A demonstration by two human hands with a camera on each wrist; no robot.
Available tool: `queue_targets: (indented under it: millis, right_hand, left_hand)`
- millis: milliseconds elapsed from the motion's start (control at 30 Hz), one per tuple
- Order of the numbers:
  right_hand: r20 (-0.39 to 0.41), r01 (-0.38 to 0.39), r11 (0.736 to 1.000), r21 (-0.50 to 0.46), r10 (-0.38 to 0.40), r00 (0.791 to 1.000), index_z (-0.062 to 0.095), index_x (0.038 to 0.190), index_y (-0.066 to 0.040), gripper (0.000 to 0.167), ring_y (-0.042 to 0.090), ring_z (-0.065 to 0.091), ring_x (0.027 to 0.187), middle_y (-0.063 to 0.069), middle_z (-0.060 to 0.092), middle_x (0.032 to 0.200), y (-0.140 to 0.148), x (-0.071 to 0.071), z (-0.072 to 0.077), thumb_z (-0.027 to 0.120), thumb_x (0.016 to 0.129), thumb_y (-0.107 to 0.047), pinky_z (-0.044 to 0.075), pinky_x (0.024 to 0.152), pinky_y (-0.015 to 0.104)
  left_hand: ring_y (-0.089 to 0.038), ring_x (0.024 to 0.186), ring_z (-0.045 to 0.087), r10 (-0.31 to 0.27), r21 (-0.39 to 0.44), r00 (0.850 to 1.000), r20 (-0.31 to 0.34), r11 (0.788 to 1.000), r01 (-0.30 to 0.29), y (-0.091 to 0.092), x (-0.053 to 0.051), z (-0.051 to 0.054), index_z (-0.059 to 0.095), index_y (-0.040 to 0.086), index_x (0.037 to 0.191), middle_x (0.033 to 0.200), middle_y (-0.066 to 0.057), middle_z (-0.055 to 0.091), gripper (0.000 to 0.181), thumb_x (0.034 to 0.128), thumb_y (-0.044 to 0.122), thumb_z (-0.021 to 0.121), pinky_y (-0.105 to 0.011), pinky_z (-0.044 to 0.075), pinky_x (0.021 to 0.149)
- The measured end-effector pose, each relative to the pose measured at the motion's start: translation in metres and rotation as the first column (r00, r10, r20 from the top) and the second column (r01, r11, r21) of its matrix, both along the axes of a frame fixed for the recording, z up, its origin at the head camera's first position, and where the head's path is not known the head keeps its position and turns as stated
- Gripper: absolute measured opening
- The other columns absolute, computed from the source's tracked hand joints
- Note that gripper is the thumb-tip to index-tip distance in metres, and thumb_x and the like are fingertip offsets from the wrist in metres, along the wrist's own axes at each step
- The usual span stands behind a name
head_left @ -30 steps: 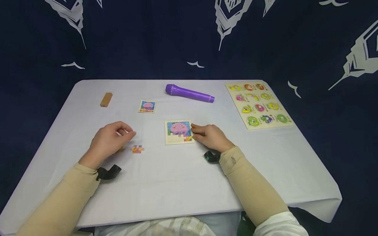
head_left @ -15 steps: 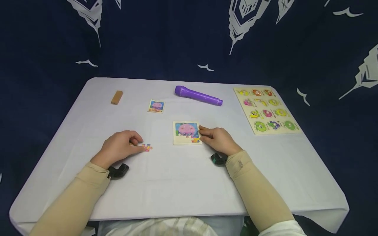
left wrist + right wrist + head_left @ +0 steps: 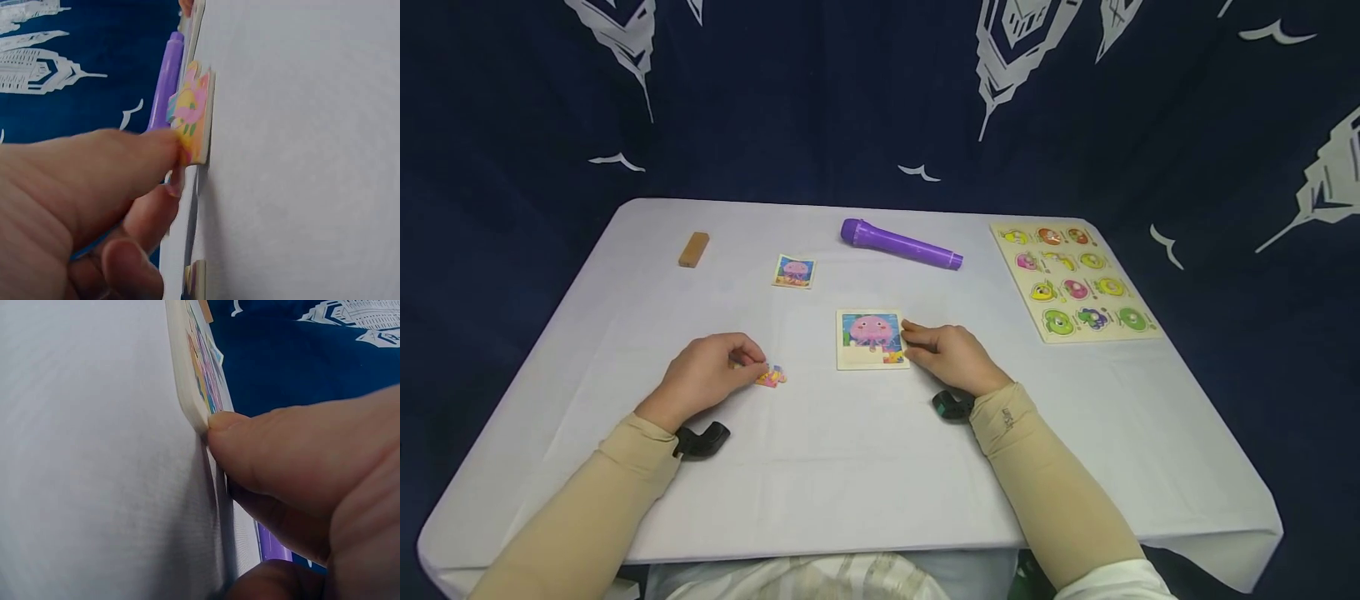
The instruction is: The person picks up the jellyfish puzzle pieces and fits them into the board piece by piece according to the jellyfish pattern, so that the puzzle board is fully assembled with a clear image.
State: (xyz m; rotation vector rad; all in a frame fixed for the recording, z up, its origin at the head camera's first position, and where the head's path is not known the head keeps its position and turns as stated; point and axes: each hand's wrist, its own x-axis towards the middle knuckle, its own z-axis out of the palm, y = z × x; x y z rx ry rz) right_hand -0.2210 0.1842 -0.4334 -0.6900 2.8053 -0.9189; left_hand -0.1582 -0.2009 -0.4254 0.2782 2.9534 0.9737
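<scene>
In the head view, my left hand (image 3: 703, 375) pinches a small pink-and-yellow jigsaw piece (image 3: 772, 377) by its left end. The left wrist view shows the thumb on the printed face of this jigsaw piece (image 3: 192, 119), which stands tilted near the cloth. Low in that view, part of another piece (image 3: 197, 279) lies on the table. A square jigsaw board (image 3: 854, 360) with a pink jellyfish picture has a bare strip at its lower left. My right hand (image 3: 951, 354) rests thumb and forefinger against the board's right edge; the right wrist view shows the thumb (image 3: 234, 437) touching its corner.
A small jellyfish picture card (image 3: 794, 271) lies behind the board. Farther back are a purple toy microphone (image 3: 901, 244) and a tan wooden block (image 3: 693, 249). A fruit puzzle board (image 3: 1078, 281) lies at the right of the white-clothed table (image 3: 820, 467).
My left hand has come right and down to the jigsaw piece and now pinches it, tilting it. The right hand stays at the board's edge. The head view has shifted slightly.
</scene>
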Motion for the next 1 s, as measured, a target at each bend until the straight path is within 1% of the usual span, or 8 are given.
queue_targets:
  millis: [133,333,567,667,767,833,933,1000]
  right_hand:
    - [-0.004,-0.006,1.000,0.000,0.006,1.000,0.067,0.135,-0.013,0.039,0.027,0.052,0.139,-0.003,0.059,0.146,-0.001,0.000,0.000,0.071,0.099,-0.026,0.042,0.114,0.048]
    - [-0.014,-0.010,1.000,0.011,0.010,1.000,0.067,0.135,-0.013,0.038,0.026,0.053,0.139,-0.003,0.059,0.146,-0.002,-0.001,-0.001,0.070,0.099,-0.026,0.042,0.113,0.048]
    - [-0.024,-0.011,1.000,0.025,0.012,1.000,0.067,0.134,-0.012,0.037,0.026,0.054,0.137,-0.001,0.058,0.147,-0.002,-0.001,0.000,0.070,0.099,-0.024,0.042,0.114,0.048]
    - [-0.022,-0.007,1.000,0.026,0.007,1.000,0.068,0.134,-0.012,0.037,0.026,0.054,0.137,-0.002,0.058,0.146,-0.002,-0.001,-0.001,0.070,0.099,-0.024,0.042,0.114,0.047]
    - [-0.016,-0.006,1.000,0.028,0.006,1.000,0.067,0.134,-0.012,0.037,0.025,0.054,0.138,-0.002,0.058,0.147,-0.002,-0.002,-0.001,0.069,0.100,-0.025,0.042,0.114,0.046]
    - [-0.011,-0.005,1.000,0.030,0.006,1.000,0.067,0.135,-0.013,0.037,0.025,0.053,0.138,-0.003,0.058,0.147,-0.002,-0.002,-0.001,0.069,0.100,-0.025,0.042,0.114,0.046]
    - [-0.001,0.003,1.000,0.028,-0.003,1.000,0.067,0.135,-0.013,0.037,0.026,0.052,0.139,-0.003,0.058,0.148,-0.002,-0.001,-0.001,0.069,0.100,-0.026,0.041,0.115,0.047]
    - [0.005,0.011,1.000,0.025,-0.011,1.000,0.067,0.135,-0.014,0.038,0.026,0.052,0.140,-0.004,0.057,0.148,-0.001,0.000,-0.001,0.069,0.100,-0.027,0.041,0.115,0.047]
  left_hand:
    - [-0.014,0.073,0.059,0.015,0.029,1.000,-0.009,0.999,-0.015,-0.001,0.001,0.000,0.076,0.024,0.094,0.082,0.007,0.069,0.004,0.0915,0.028,0.077,-0.032,0.044,0.066]
    - [-0.015,0.069,0.056,0.020,0.076,1.000,0.019,0.997,-0.021,0.000,0.002,0.003,0.075,0.021,0.094,0.080,0.004,0.067,0.008,0.0930,0.028,0.077,-0.030,0.044,0.064]
    - [-0.016,0.068,0.053,-0.018,0.156,0.998,0.063,0.988,0.008,0.002,0.004,0.007,0.076,0.012,0.097,0.078,0.000,0.066,0.013,0.0951,0.025,0.075,-0.027,0.043,0.061]
    - [-0.017,0.071,0.056,-0.037,0.230,0.995,0.095,0.973,0.014,0.003,0.002,0.005,0.076,0.010,0.099,0.081,-0.002,0.070,0.014,0.0957,0.024,0.074,-0.026,0.045,0.063]
    - [-0.019,0.078,0.060,-0.048,0.315,0.987,0.152,0.949,-0.003,0.005,-0.001,0.004,0.076,0.011,0.101,0.088,-0.003,0.073,0.015,0.0953,0.025,0.075,-0.027,0.049,0.069]
    - [-0.019,0.084,0.063,-0.058,0.360,0.980,0.192,0.933,-0.016,0.008,-0.003,0.006,0.077,0.012,0.102,0.092,-0.003,0.075,0.016,0.0946,0.027,0.075,-0.028,0.051,0.074]
    - [-0.020,0.089,0.062,-0.064,0.371,0.976,0.210,0.928,-0.019,0.016,-0.008,0.010,0.078,0.015,0.100,0.094,-0.003,0.075,0.015,0.0933,0.027,0.076,-0.031,0.051,0.077]
    - [-0.021,0.090,0.062,-0.066,0.361,0.977,0.204,0.932,-0.012,0.024,-0.010,0.015,0.079,0.016,0.099,0.096,-0.002,0.076,0.013,0.0926,0.027,0.076,-0.032,0.051,0.077]
